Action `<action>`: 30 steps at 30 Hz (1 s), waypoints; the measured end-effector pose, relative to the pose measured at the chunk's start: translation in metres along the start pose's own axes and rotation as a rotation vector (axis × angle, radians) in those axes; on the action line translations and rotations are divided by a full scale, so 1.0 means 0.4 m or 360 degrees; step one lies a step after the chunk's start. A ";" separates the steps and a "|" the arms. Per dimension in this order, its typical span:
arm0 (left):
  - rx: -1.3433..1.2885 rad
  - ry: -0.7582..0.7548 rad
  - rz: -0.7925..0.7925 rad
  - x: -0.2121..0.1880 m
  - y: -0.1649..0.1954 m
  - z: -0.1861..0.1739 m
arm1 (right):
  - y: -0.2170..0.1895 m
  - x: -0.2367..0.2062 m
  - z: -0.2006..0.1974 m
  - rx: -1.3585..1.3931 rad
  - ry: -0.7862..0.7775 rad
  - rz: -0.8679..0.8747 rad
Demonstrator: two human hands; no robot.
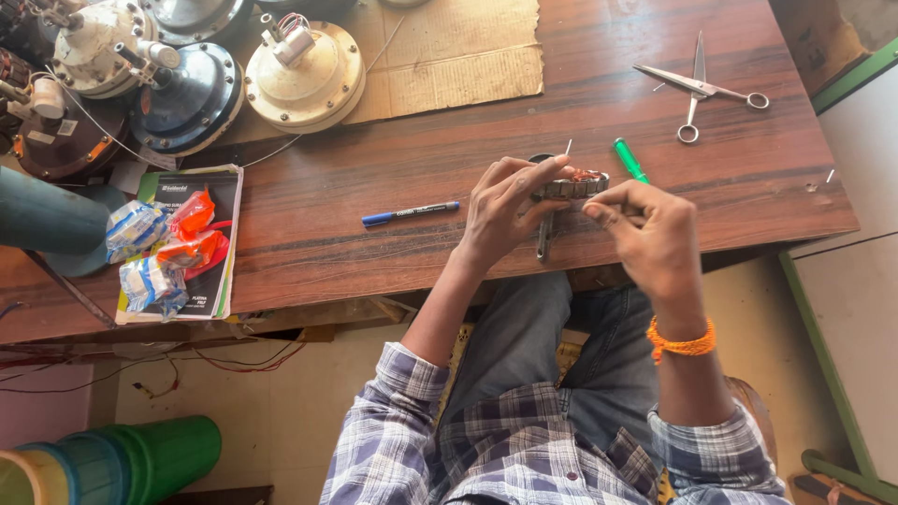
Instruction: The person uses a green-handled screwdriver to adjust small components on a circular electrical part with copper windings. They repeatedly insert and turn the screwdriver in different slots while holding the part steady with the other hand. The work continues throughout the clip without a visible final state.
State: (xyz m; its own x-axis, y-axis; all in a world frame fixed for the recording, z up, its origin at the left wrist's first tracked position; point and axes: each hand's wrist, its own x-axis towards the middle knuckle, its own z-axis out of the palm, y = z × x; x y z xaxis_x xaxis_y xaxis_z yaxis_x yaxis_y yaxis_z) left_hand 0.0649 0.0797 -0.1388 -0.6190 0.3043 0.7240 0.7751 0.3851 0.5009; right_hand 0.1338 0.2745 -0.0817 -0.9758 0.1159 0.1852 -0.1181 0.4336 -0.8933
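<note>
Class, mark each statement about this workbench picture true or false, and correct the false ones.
1. Both hands hold the ringed metal part with copper winding at the table's near edge. True: the left hand and right hand grip it from either side.
2. The scissors lie closed. False: the blades are spread open.
3. A blue pen lies left of the hands. True.
4. The green-handled tool is in the right hand. False: it lies on the table beyond the hands.
5. The fan motors sit at the table's right end. False: they are at the far left, partly on cardboard.
</note>
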 end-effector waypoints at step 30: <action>-0.0998 0.0673 -0.0829 -0.083 0.108 0.127 | -0.052 0.001 -0.015 -0.0199 -0.0026 -0.0522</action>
State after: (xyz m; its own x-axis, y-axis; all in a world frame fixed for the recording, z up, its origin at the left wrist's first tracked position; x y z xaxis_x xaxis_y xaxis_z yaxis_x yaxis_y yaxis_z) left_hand 0.1124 0.1304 -0.1653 -0.9073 -0.1666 0.3860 0.4142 -0.1964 0.8887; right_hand 0.1370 0.2709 -0.0607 -0.8925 -0.0616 0.4469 -0.4036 0.5516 -0.7300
